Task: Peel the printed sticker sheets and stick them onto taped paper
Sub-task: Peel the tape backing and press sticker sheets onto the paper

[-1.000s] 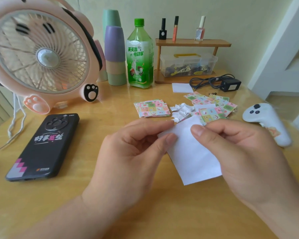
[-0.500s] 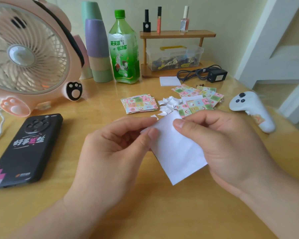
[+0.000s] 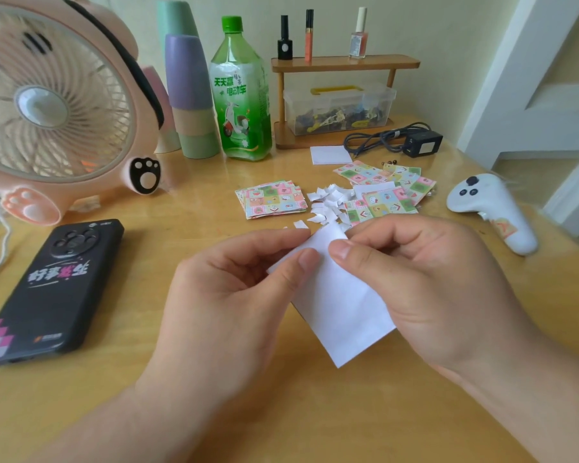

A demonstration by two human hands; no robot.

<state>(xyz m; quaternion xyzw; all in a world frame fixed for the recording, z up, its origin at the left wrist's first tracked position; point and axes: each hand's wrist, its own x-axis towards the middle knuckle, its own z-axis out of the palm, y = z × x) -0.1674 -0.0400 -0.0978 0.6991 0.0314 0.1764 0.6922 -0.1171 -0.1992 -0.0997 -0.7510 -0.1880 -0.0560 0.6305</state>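
Pinching one white sheet point(image 3: 341, 312) by its top edge, left hand point(image 3: 234, 295) and right hand point(image 3: 425, 295) both curled on it, over the surface point(image 3: 298, 412). Just behind the hands, little white scraps point(image 3: 328, 202). Farther back, bright sticker sheets in a left pile point(image 3: 271, 198) and a right pile point(image 3: 388, 192), scraps between

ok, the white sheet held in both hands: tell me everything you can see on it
The white sheet looks like thin, plain paper, roughly rectangular and blank on the side facing the camera. It is turned corner-down like a diamond over the wooden table; whether it touches the table is unclear. The left hand pinches its upper left edge. The right hand pinches the top corner, where a small flap curls up, and covers its right edge.
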